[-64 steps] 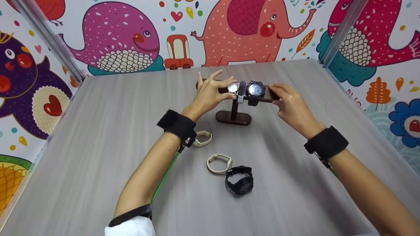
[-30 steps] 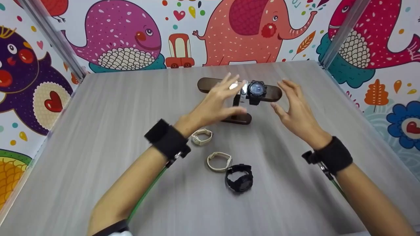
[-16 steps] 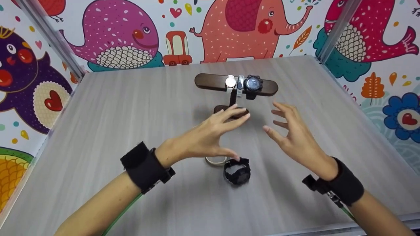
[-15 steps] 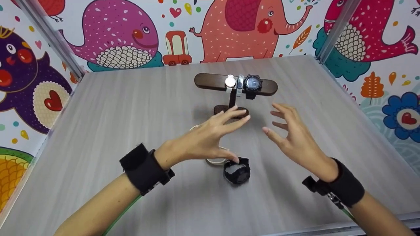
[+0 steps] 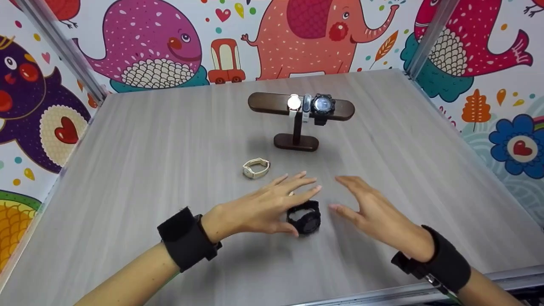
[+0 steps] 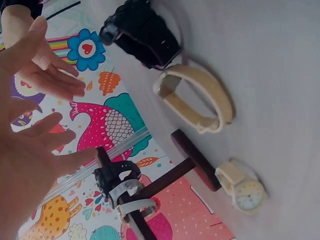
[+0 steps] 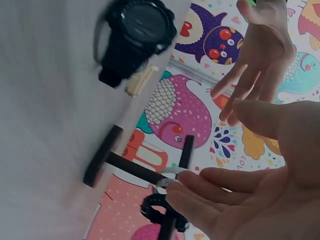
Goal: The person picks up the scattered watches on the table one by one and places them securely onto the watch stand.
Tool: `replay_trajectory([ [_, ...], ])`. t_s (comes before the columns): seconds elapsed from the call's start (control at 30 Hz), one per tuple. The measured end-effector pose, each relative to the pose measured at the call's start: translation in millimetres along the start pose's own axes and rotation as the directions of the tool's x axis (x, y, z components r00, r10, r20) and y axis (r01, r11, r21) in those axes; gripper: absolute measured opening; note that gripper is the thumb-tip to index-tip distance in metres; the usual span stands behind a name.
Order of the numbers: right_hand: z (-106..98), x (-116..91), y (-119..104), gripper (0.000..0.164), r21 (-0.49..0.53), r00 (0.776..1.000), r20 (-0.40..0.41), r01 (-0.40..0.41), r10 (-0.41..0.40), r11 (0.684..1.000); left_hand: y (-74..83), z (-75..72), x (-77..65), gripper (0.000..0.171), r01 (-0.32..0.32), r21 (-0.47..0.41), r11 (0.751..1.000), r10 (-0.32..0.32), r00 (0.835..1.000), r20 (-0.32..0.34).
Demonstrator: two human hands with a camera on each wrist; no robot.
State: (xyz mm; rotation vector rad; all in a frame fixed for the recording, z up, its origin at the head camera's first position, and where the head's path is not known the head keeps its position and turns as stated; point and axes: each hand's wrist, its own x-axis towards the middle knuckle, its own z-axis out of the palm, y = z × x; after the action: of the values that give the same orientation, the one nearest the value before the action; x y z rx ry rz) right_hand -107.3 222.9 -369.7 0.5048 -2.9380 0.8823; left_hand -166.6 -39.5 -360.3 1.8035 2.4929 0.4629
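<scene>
My left hand [image 5: 265, 208], fingers spread, hovers beside a black digital watch [image 5: 309, 222] standing on the table. Opposite it, on the watch's other side, my right hand [image 5: 374, 214] is held with thumb and fingers apart and nothing between them. A cream fitness band [image 6: 197, 95] sits close to the black watch in the left wrist view; my left hand mostly hides it in the head view. Farther back lies a cream watch [image 5: 256, 168] with a round dial.
A dark brown T-shaped watch stand [image 5: 270, 103] rises at the back. Its bar carries a white-strapped watch [image 5: 293, 103], a slim grey band [image 5: 306, 105] and another black watch [image 5: 324, 105]. Cartoon-printed walls [image 5: 148, 51] border the table [image 5: 170, 140].
Both hands have left the stand's bar and come back toward the front, to either side of the loose black watch. The stand keeps its three timepieces.
</scene>
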Motion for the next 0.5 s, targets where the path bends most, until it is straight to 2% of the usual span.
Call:
replay_trajectory([
  [0.1,5.7,-2.5,1.4,0.059,-0.03,0.995,0.098,-0.003,0.006,1.0,0.7,4.0,2.5,0.096,0.042,0.033,0.999,-0.045,0.994,0.097],
  [0.2,10.7,-2.5,2.0,0.056,-0.043,0.978,0.207,-0.006,0.015,0.999,0.5,9.3,8.0,0.099,0.068,0.094,0.993,-0.085,0.978,0.191],
  [0.27,14.3,-1.4,2.7,0.054,-0.042,0.962,0.273,-0.01,0.022,0.999,0.0,13.3,12.9,0.099,0.063,0.148,0.987,-0.098,0.965,0.244],
  [0.37,20.0,0.7,4.3,0.05,-0.045,0.938,0.348,0.005,0.011,0.999,-1.0,20.6,21.5,0.1,0.037,0.214,0.976,-0.1,0.951,0.292],
  [0.5,27.8,0.7,7.0,0.046,-0.028,0.917,0.397,0.049,-0.034,0.998,-2.1,29.9,31.0,0.094,0.01,0.258,0.966,-0.096,0.941,0.324],
])
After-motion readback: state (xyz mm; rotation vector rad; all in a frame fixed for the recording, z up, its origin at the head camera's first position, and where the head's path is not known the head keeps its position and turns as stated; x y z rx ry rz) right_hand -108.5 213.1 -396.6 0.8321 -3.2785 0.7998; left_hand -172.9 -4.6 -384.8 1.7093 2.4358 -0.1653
